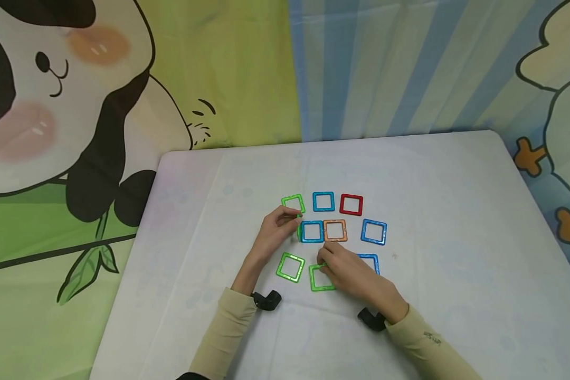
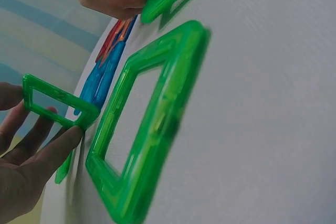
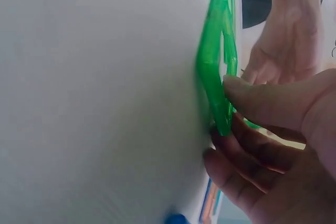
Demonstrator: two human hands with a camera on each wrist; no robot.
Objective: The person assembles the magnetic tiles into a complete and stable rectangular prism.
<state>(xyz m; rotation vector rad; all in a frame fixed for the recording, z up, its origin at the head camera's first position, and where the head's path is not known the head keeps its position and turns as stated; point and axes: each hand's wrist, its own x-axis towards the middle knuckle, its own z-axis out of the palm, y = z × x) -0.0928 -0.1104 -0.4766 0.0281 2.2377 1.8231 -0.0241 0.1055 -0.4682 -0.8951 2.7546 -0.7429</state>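
My left hand (image 1: 276, 232) pinches a green square tile frame (image 2: 60, 97), standing on edge at the left side of a blue square frame (image 1: 303, 232). An orange square frame (image 1: 345, 230) lies against that blue one. Nearer to me, my right hand (image 1: 351, 269) grips a green square frame (image 1: 322, 288) between thumb and fingers. In the right wrist view this green frame (image 3: 210, 66) appears steeply edge-on. Another green frame (image 1: 278, 265) lies flat to its left. Fingers of the right hand hide part of the held frame.
Behind the hands lie a green frame (image 1: 292, 197), a blue frame (image 1: 323, 193) and a red frame (image 1: 351, 212). Two more blue frames (image 1: 374, 242) (image 1: 377, 264) lie to the right, one partly behind the right hand. A white cloth covers the table (image 1: 456, 211).
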